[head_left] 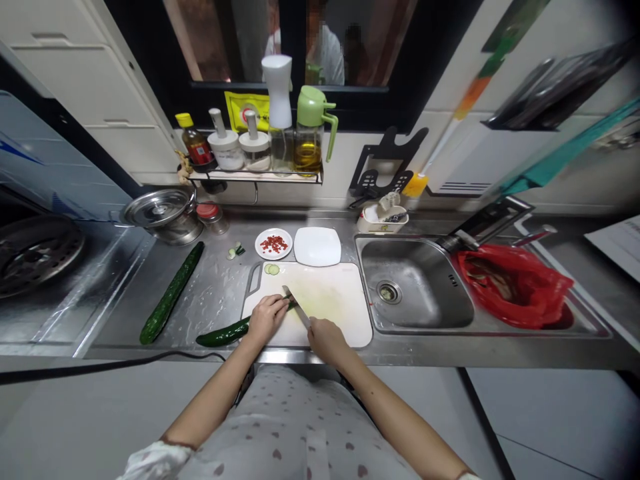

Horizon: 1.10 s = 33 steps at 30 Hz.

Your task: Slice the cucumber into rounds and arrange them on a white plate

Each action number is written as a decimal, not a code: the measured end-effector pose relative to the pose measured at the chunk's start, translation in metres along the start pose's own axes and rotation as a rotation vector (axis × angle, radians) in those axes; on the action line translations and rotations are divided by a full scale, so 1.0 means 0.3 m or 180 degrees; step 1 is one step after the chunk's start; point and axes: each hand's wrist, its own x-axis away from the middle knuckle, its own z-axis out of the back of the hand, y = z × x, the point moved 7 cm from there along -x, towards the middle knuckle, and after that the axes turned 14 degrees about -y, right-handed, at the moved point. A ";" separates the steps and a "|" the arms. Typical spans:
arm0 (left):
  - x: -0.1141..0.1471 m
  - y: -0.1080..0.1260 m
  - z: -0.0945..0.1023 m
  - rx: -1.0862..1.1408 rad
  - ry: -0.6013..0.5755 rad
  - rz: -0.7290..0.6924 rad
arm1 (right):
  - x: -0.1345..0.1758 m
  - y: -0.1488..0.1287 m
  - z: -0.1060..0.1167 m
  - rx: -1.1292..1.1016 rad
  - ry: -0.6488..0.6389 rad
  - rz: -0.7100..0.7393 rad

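My left hand [268, 319] is closed over a dark green cucumber [225, 334], pressing it on the white cutting board [350, 319]. The cucumber's uncut part sticks out to the left past the board's edge. In my right hand [327, 339] is the handle of a kitchen knife [299, 310]. Its blade slants up and left, touching or very close to the cucumber's end beside my left fingertips. A few pale cucumber slices [271, 269] lie at the board's upper left corner. Wet greenish marks cover the middle of the board.
Behind the board are a plate of chopped red pieces [274, 245] and a white dish [318, 246]. Another cucumber [173, 293] lies left, near a lidded pot [163, 212]. The sink [415, 287] and a red plastic bag [515, 287] are right. Seasoning bottles line a shelf [255, 176].
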 end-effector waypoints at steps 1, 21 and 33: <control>0.000 0.000 0.000 0.0002 -0.0003 -0.0005 | -0.004 -0.003 0.003 -0.0004 0.0007 0.0015; 0.002 0.011 0.009 -0.0016 -0.0026 -0.0031 | -0.122 -0.069 0.050 -0.0036 0.0323 0.0165; 0.001 0.002 0.003 0.0020 -0.0009 -0.0029 | -0.018 -0.011 -0.015 0.0030 -0.0022 -0.0128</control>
